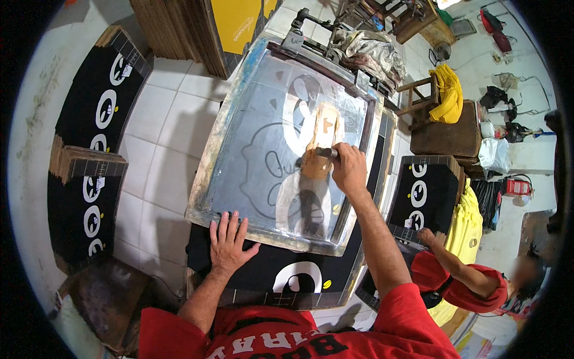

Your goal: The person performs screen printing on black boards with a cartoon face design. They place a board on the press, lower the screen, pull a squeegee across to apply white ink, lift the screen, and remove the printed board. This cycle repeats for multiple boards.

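A screen-printing frame (206,179) lies tilted before me, its grey mesh showing a large cartoon outline and white oval shapes. My right hand (349,170) is closed around the dark handle of a small scraper (326,153), held against the mesh right of its middle. Tan, tape-like patches (316,169) border a narrow strip there, though the scraper's blade is hard to tell from them. At the near left edge of the frame, my left hand (228,242) lies flat with spread fingers. Black printed fabric (257,272) shows beneath the frame's near side.
Boards carrying black printed fabric stand at the left (89,113) and the right (418,191). Behind the frame are a metal clamp (293,42) and crumpled rags (371,54). A person in a red shirt (478,281) works at the lower right, beside yellow cloth (469,215).
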A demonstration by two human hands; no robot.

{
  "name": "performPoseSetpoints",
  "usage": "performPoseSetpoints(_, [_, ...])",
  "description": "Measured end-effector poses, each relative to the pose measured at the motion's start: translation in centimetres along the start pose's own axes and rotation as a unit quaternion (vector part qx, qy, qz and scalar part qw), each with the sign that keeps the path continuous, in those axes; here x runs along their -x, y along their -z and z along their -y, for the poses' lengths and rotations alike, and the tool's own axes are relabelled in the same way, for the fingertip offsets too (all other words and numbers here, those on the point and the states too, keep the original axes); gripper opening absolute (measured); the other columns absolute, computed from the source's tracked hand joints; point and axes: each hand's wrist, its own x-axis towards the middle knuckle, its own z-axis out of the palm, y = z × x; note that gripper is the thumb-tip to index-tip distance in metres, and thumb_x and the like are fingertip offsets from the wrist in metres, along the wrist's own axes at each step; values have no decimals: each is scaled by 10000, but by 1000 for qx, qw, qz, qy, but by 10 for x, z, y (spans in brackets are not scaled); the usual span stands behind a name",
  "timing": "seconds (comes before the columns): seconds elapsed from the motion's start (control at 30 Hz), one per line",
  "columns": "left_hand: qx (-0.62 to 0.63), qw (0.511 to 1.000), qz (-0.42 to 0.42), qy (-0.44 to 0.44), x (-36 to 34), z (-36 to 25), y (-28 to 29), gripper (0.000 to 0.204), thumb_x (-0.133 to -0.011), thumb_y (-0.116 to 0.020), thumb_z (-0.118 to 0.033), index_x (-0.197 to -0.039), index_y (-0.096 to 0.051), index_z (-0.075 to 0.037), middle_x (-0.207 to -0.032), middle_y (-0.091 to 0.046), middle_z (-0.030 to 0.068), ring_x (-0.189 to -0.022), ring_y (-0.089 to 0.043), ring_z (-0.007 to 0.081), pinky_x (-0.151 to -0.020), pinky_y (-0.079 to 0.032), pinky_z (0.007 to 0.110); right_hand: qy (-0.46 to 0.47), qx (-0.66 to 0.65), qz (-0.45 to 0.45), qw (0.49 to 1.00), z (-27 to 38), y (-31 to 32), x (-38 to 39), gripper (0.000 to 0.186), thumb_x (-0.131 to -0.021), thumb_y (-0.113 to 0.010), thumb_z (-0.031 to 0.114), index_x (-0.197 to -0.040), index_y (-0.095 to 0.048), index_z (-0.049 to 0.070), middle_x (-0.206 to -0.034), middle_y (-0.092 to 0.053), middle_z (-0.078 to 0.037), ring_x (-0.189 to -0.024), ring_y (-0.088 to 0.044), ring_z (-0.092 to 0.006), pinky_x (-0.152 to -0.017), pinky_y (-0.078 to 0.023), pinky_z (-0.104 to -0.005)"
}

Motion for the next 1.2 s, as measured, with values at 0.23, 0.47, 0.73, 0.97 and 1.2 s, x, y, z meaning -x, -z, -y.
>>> performPoseSetpoints(0.23, [-1,1000,-1,3,1,0,-2,923,-768,-837,-497,-1510,-461,-96,-1617,-359,178,-1530,-282,396,-1220,-183,662,-89,36,-23,995,-45,-13,-107,246,-839,-676,96,-1086,-685,93,-1000,-731,-128,-969,-671,-373,-815,-516,-504])
performPoseSetpoints(0.47, [-10,1000,-13,-2,0,0,-2,915,-770,-829,-500,-1510,-470,-101,-1613,-375,173,-1526,-298,388,-1221,-195,648,-36,22,-15,999,-8,-13,-34,280,-758,-656,-20,-1022,-618,69,-934,-669,-152,-904,-625,-387,-759,-497,-521])
performPoseSetpoints(0.73, [-3,998,-59,-11,-7,-3,7,804,-772,-833,-477,-1426,-557,-100,-1540,-464,149,-1483,-370,366,-1222,-224,618,-26,26,-21,999,36,-4,46,248,-814,-623,-7,-1045,-611,85,-1022,-615,-98,-991,-592,-317,-837,-441,-446])
performPoseSetpoints(0.97, [93,992,-45,-68,-43,2,52,576,-633,-918,-390,-1052,-695,-65,-1051,-630,81,-1044,-576,302,-1019,-395,534,3,5,-11,1000,28,15,35,227,-825,-631,30,-1039,-632,106,-960,-665,-78,-984,-649,-286,-843,-442,-451])
performPoseSetpoints(1.2, [104,990,-59,-72,-54,-9,74,542,-603,-925,-387,-973,-711,-54,-969,-646,68,-950,-586,291,-939,-411,489,-46,-33,49,997,19,43,14,245,-831,-711,69,-1072,-667,81,-1007,-729,-102,-998,-682,-323,-844,-459,-463])
